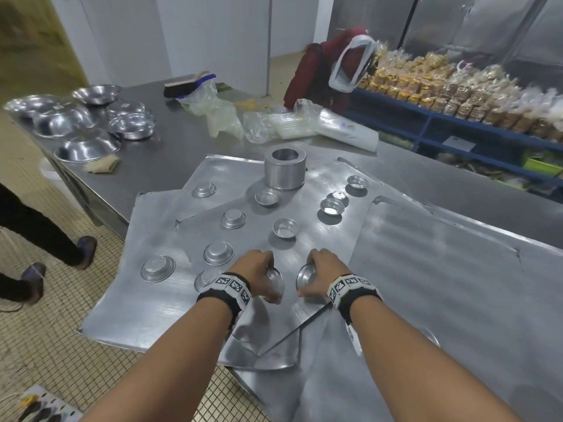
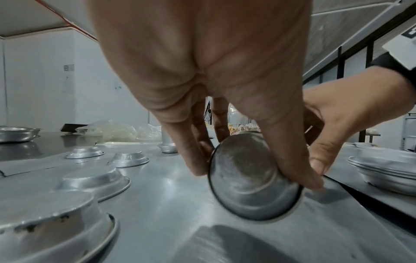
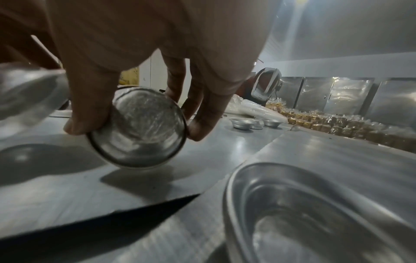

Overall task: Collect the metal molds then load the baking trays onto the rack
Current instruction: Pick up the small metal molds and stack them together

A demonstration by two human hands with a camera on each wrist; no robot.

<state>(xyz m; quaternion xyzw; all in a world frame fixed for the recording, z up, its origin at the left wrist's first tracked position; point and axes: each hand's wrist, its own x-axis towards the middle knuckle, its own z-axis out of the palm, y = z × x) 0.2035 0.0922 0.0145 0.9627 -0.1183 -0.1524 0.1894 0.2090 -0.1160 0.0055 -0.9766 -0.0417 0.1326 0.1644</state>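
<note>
Overhead, from the head camera, no brand or readable writing shows; only black-and-white square codes on the wristbands (image 1: 227,284). Left hand (image 1: 254,274) curls round a small metal mold (image 1: 274,281) tipped on edge, and right hand (image 1: 320,277) pinches a second mold (image 1: 306,277) likewise tilted, both at 6 o'clock on the overlapping baking trays (image 1: 426,269) that cover the worktop (image 1: 158,166). More molds lie across the trays, some inverted like one at 9 o'clock (image 1: 157,268), some upright like one at 12 o'clock (image 1: 285,228). A metal cylinder (image 1: 285,169) stands beyond them. The hands hide most of both held molds.

Next, the left wrist view: thumb and fingers (image 2: 290,160) clamp the mold (image 2: 252,178) by its rim, its hollow facing the lens, lower edge touching the tray. At 3 o'clock the other hand (image 2: 342,124) is partly cut off.

Finally, the right wrist view is blurred: the mold (image 3: 141,129) sits gripped between thumb (image 3: 90,113) and fingers. A smeared dish (image 3: 315,213) fills 5 o'clock, cut by the frame.
</note>
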